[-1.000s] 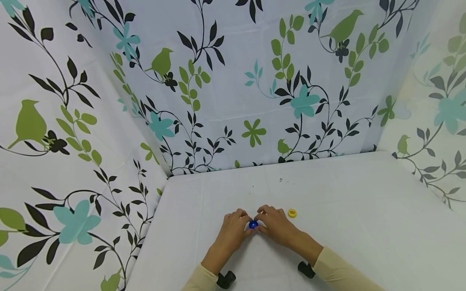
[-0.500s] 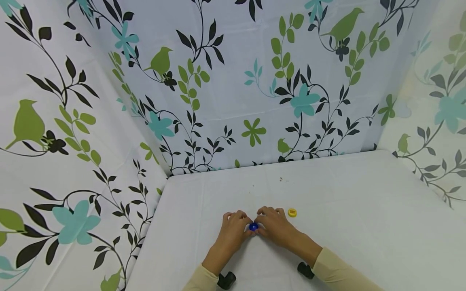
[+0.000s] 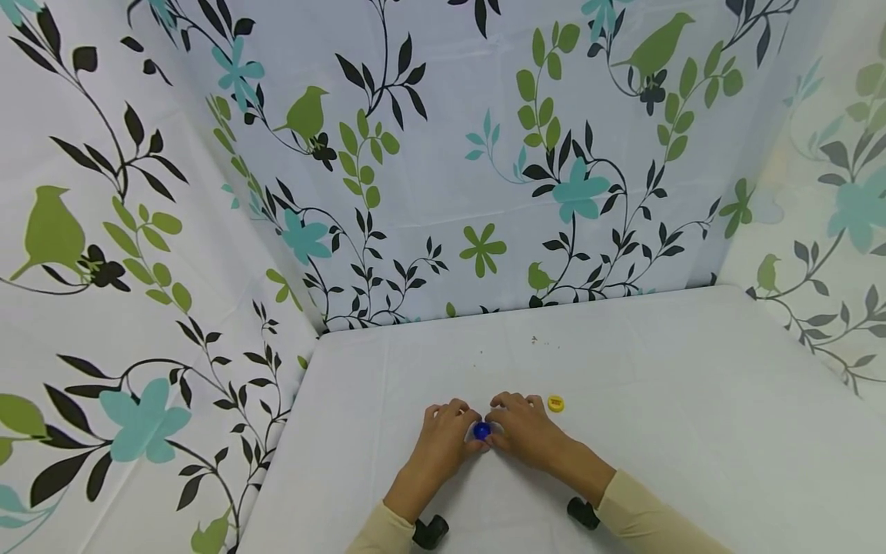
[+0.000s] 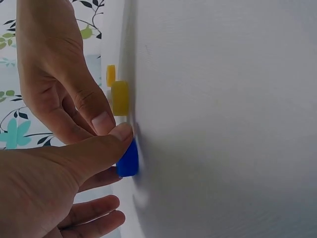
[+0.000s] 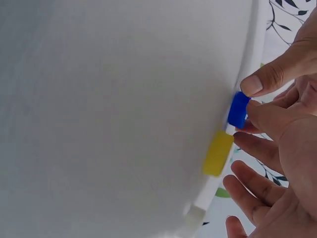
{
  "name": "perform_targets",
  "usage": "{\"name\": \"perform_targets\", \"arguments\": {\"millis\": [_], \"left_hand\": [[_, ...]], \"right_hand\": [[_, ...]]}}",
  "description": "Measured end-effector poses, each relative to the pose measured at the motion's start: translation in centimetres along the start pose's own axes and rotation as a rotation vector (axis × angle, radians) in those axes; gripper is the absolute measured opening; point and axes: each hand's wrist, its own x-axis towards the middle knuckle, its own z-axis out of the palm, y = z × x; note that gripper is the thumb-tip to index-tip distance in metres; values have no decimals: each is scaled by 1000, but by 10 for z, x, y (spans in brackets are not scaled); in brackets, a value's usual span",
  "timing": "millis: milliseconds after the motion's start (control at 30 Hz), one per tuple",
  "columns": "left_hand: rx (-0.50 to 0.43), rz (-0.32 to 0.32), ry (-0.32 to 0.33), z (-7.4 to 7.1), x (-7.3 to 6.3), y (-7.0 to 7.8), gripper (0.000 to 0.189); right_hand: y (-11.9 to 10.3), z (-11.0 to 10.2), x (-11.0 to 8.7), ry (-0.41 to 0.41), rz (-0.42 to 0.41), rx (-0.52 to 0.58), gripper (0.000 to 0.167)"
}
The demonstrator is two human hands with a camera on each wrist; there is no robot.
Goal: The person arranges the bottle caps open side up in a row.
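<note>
A small round blue cap (image 3: 482, 431) sits on the white table between my two hands. My left hand (image 3: 443, 440) pinches its left side with thumb and forefinger; in the left wrist view the thumb lies against the blue cap (image 4: 128, 159). From the other side my right hand (image 3: 524, 431) grips the same cap between thumb and forefinger, its remaining fingers bent loosely in the right wrist view. Just beyond the right hand lies a yellow cap (image 3: 556, 403) with faint print on top. In the left wrist view a second, orange-yellow piece (image 4: 111, 75) shows behind a yellow one (image 4: 120, 98).
Black wrist-worn devices sit beneath the left wrist (image 3: 431, 532) and the right wrist (image 3: 583, 513). A patterned cloth (image 3: 415, 192) with birds and leaves walls the table at the back and both sides. A few small dark specks (image 3: 534, 340) mark the white table (image 3: 657, 385).
Across the frames the blue cap has shifted very slightly toward me, with both hands still on it. The yellow cap stays where it was.
</note>
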Motion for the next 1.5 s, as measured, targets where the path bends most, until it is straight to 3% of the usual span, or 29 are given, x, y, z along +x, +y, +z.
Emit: {"name": "perform_targets", "arguments": {"millis": [233,500,667,1000,1500], "left_hand": [[-27,-2,-24,-7,9,8,44],[-54,-8,-94,-9,19,15,45],[-72,0,-131,-6,21,19,42],[-68,61,-109,0,24,23,35],[-62,37,-155,6,29,33,29]], "right_hand": [[11,-17,-2,13,26,29,34],[22,-28,-7,-8,84,57,32],[27,-25,-14,-17,78,52,31],[32,-18,-21,-17,67,62,32],[32,-14,-23,0,59,66,24]]}}
